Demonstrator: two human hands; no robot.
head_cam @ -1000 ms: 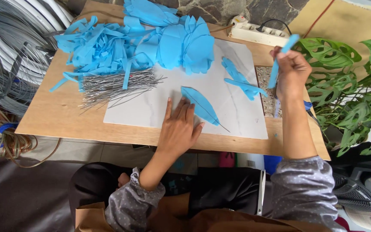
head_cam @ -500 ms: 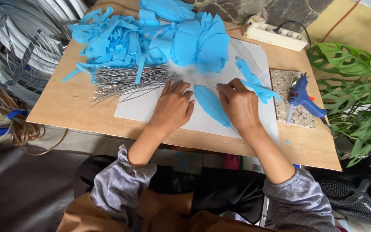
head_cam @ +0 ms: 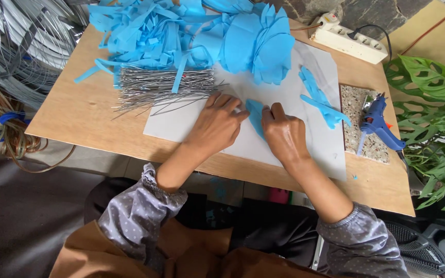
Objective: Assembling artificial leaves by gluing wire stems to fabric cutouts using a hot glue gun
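Both hands lie flat with fingers spread, the left hand (head_cam: 216,125) and right hand (head_cam: 284,136) pressing the blue leaf shape (head_cam: 255,114) on the white sheet (head_cam: 305,77), so pushing evenly along it looks best.

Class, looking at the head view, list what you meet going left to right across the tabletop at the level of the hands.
Wire bundle → left hand → blue leaf → right hand → blue strips → glue gun
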